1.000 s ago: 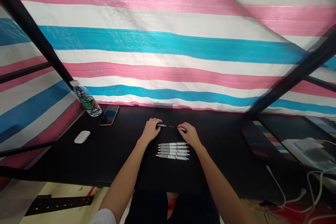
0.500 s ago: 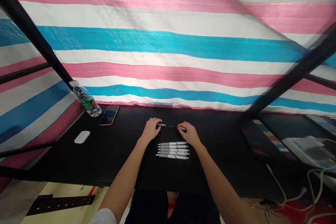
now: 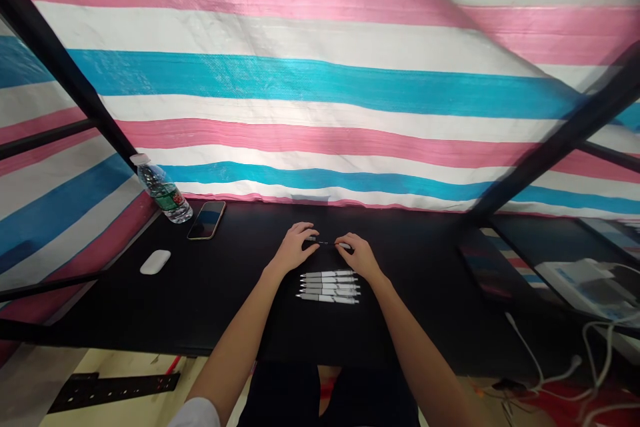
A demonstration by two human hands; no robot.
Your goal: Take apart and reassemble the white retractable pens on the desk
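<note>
My left hand (image 3: 295, 248) is around a short grey pen barrel piece (image 3: 311, 238), with thumb and fingers a little apart on either side of it; the fingers partly hide it. A thin dark pen refill (image 3: 326, 243) points from my right hand towards that piece. My right hand (image 3: 359, 256) pinches a white pen barrel piece (image 3: 344, 245), mostly covered by the fingers, at the refill's other end. Just below both hands, several white-and-grey pens (image 3: 329, 287) lie side by side in a stack of rows, tips to the left.
On the left of the black table (image 3: 215, 307) are a water bottle (image 3: 170, 200), a phone (image 3: 207, 221) and a white rounded case (image 3: 155, 262). White cables (image 3: 543, 373) and a white package (image 3: 580, 287) lie at the right. Striped sheeting (image 3: 320, 93) hangs behind.
My left thumb has reached further right beside the grey barrel piece, and the left fingers have spread. My right hand has shifted slightly left, bringing the refill closer to that piece.
</note>
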